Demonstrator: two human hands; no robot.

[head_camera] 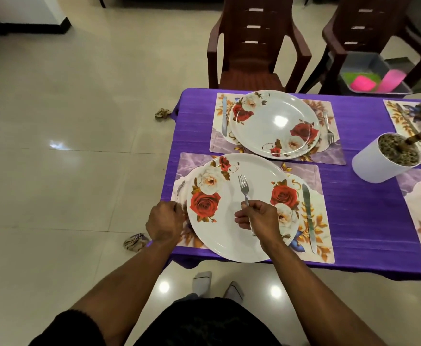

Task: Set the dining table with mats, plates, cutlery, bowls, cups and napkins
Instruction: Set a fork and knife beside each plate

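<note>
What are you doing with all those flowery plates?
A person is setting a purple-clothed table. The right hand holds a silver fork above the near white rose-patterned plate. The left hand grips another silver utensil at that plate's left edge. A silver knife already lies on the floral mat to the right. The far rose-patterned plate has cutlery on both sides.

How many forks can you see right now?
3: one fork held in the right hand over the near plate, one gripped by the left hand, one beside the far plate. Others may be hidden.
</note>
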